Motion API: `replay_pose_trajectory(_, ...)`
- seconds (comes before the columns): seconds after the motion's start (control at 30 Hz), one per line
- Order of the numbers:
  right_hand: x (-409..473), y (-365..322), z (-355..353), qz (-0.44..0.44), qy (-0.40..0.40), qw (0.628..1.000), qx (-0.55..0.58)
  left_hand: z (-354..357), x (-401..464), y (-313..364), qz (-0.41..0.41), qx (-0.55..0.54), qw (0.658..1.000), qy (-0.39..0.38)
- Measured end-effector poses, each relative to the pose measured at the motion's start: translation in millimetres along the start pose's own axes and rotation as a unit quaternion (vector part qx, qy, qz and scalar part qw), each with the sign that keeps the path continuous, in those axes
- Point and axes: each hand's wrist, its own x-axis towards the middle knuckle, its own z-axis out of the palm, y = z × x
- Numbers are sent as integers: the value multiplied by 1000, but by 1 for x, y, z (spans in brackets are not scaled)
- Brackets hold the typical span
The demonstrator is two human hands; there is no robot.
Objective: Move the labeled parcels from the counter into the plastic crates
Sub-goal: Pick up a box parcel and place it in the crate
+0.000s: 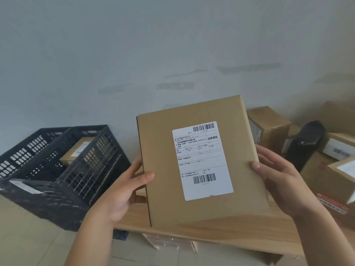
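I hold a flat brown cardboard parcel (165,189) up in front of me, its white barcode label (201,160) facing me. My left hand (123,191) grips its left edge with the thumb on the front face. My right hand (278,177) grips the right edge the same way. The parcel is above the wooden counter (249,233). To the left, on the floor, stand two black plastic crates (63,181) side by side. A labeled parcel (76,150) lies in the nearer crate.
Several more labeled cardboard parcels (269,125) are piled on the counter at the right, with a black wrapped package (305,144) among them. More boxes (169,242) sit under the counter. A pale wall is right behind everything.
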Motion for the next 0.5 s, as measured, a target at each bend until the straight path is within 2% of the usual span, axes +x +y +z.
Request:
replay_pose_trajectory(0.23, -10, 4, -15, -4, 42, 999, 34, 6, -4, -2, 22, -2, 998, -52)
replay_pose_trajectory(0.5, -17, 15, -16, 20, 48, 998, 41, 9, -18, -14, 31, 14, 999, -42)
